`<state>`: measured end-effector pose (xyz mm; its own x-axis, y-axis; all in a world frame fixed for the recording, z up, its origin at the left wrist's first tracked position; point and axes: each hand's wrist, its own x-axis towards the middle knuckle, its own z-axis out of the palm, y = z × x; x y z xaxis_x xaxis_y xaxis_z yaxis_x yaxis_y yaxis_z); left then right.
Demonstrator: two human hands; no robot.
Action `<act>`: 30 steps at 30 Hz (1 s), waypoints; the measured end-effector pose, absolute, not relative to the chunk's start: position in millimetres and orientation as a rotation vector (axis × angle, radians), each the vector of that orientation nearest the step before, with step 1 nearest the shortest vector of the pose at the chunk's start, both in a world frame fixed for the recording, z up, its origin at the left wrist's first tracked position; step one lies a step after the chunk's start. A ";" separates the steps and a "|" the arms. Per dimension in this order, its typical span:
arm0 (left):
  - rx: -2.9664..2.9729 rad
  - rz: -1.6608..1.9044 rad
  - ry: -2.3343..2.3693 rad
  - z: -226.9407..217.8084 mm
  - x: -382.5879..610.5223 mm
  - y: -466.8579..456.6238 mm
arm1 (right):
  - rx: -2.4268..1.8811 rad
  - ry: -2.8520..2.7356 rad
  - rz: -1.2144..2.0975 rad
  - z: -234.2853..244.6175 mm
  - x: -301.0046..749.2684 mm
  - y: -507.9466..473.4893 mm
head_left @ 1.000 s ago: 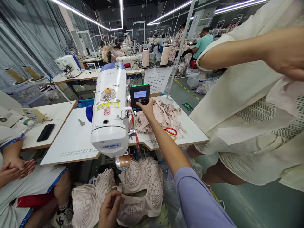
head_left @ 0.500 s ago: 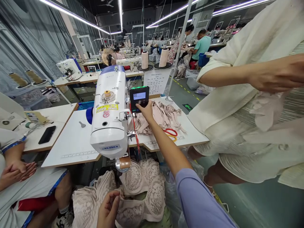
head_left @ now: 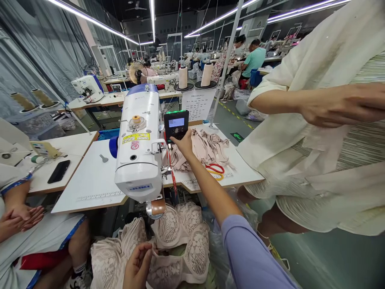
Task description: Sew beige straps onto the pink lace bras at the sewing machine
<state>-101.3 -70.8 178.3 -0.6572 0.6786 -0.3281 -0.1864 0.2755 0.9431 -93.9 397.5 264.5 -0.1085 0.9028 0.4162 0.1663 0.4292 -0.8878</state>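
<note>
My right hand (head_left: pixel 184 143) reaches across the table to the black control panel (head_left: pixel 176 120) on the sewing machine's right side. Its thumb lies at the panel's lower front, below the buttons, while the other fingers go behind the right edge, out of sight. Low in the view, my left hand (head_left: pixel 138 261) is closed, fingertips pinched at the edge of a beige lace bra (head_left: pixel 197 249). That bra lies over my lap beside more lace cups (head_left: pixel 108 257). Between my arms stands the white sewing machine (head_left: pixel 138 160), its head above the lace.
Beige straps (head_left: pixel 207 146) are heaped on the table (head_left: pixel 240 168), with red-handled scissors (head_left: pixel 215 168) before them. A co-worker in a cream shirt (head_left: pixel 300 160) stands close at right, handling beige fabric. Another person's clasped hands (head_left: pixel 25 216) rest at left, near a phone (head_left: pixel 59 171).
My right thumb has slid down from the panel's buttons to its lower edge, and the screen's picture differs. The co-worker's hands at right have moved left. My left hand stays put.
</note>
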 end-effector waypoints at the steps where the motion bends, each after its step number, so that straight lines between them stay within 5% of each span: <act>1: 0.447 1.479 1.802 179.0 -101.5 -70.6 | -0.961 -1.590 0.788 262.8 -94.0 396.5; 15: 0.503 1.470 1.770 180.4 -100.9 -62.6 | -1.000 -1.641 0.633 264.7 -87.5 393.0; 19: 0.596 1.466 1.849 204.5 -93.0 -53.5 | -0.976 -1.565 0.653 240.6 -43.9 327.1; 25: 0.679 1.408 1.655 223.9 -93.6 -40.0 | -0.517 -2.204 1.828 199.2 49.7 145.0; 30: 0.781 1.328 1.512 237.1 -81.3 -38.1 | -0.414 -1.965 2.203 194.8 60.8 75.6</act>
<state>-81.3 -38.1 237.1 -0.3510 0.9059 -0.2370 -0.1181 0.2082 0.9709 60.8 75.6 194.8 -0.9487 0.3005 -0.0981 0.0633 -0.1235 -0.9903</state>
